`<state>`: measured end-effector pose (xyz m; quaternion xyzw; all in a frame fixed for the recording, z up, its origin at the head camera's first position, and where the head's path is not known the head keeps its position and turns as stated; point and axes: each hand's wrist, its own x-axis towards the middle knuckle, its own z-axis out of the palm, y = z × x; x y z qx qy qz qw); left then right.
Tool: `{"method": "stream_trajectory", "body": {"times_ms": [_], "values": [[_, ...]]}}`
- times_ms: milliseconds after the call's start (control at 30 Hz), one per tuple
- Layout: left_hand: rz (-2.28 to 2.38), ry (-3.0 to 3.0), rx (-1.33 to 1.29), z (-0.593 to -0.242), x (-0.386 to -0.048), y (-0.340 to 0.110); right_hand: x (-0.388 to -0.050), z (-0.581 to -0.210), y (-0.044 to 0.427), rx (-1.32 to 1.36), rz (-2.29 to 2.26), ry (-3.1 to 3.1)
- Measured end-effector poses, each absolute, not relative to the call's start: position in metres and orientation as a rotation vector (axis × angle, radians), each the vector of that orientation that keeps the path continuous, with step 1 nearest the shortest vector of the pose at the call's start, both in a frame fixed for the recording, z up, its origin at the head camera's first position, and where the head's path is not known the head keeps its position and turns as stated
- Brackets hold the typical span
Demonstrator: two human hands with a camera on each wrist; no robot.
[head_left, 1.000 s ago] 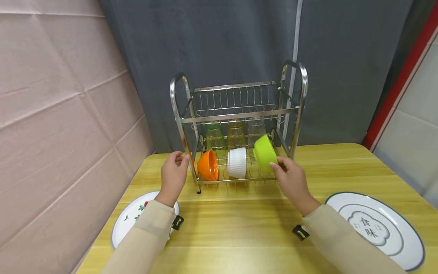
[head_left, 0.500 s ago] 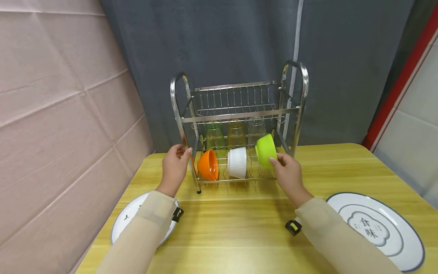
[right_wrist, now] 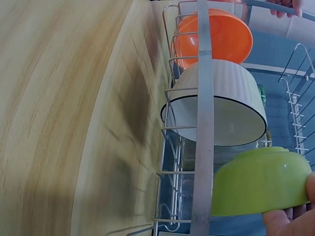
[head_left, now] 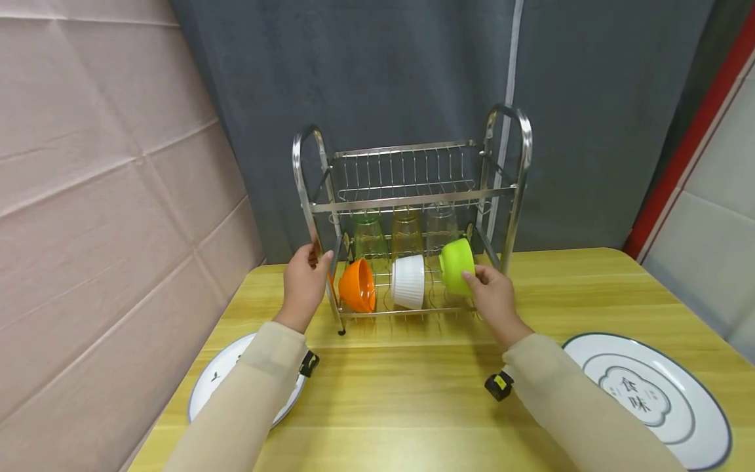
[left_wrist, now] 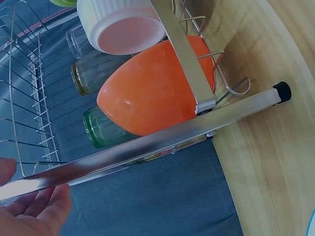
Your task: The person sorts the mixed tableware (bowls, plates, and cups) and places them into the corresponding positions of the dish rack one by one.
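Note:
My right hand [head_left: 495, 298] pinches the rim of a lime-green bowl [head_left: 455, 265], tilted on its side at the right end of the rack's lower tier. In the right wrist view the bowl [right_wrist: 261, 182] is just behind the front rail, fingertips at its edge. My left hand [head_left: 303, 285] holds the left front post of the metal dish rack [head_left: 413, 198]; in the left wrist view its thumb and fingers lie on either side of that post [left_wrist: 147, 147]. An orange bowl [head_left: 356, 286] and a white ribbed bowl [head_left: 408, 282] lean sideways along the same tier.
Behind the bowls stand a green glass [head_left: 370, 239], a yellowish glass [head_left: 407, 233] and a clear glass [head_left: 441, 226]. A flowered plate [head_left: 212, 380] lies left, partly under my sleeve; a large oval plate [head_left: 696, 400] lies right. A grey curtain [head_left: 401, 65] hangs behind.
My right hand has shifted slightly left with the green bowl, which rose a little, then came down into the tier. The left hand has moved slightly up along the post.

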<state>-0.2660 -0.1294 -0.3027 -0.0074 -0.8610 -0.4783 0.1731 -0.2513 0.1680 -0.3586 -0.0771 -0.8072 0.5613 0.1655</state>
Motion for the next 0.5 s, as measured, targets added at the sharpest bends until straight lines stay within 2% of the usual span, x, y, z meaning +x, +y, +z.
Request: {"method": "stream_trajectory", "body": {"times_ms": [500], "values": [[-1.263, -2.472, -0.034, -0.3052, -0.2693, -0.1299, -0.26, -0.3645, 0.1664, -0.278, 1.844, -2.297]]}}
